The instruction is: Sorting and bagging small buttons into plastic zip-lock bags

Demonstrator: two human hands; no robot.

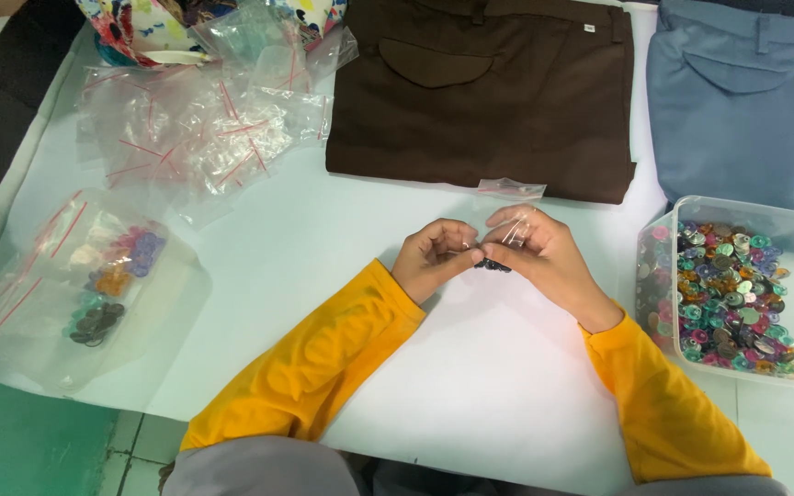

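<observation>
Looking down from my head camera, I am bringing both hands together over the middle of the white table (pixel 323 248). My left hand (pixel 434 257) is curling its fingers in and pinching one edge of a small clear bag (pixel 507 234), while my right hand (pixel 544 253) is closing around the other side; a few dark buttons (pixel 493 265) are showing just beneath my fingertips. A clear tub (pixel 746 220) of mixed coloured buttons is sitting near my right wrist. Folded brown trousers (pixel 489 101) are lying beyond my hands, blue trousers (pixel 746 101) beside them. Empty little bags (pixel 204 129) are piling up at far left, and a larger bag of sorted buttons (pixel 103 276) is lying below them.
</observation>
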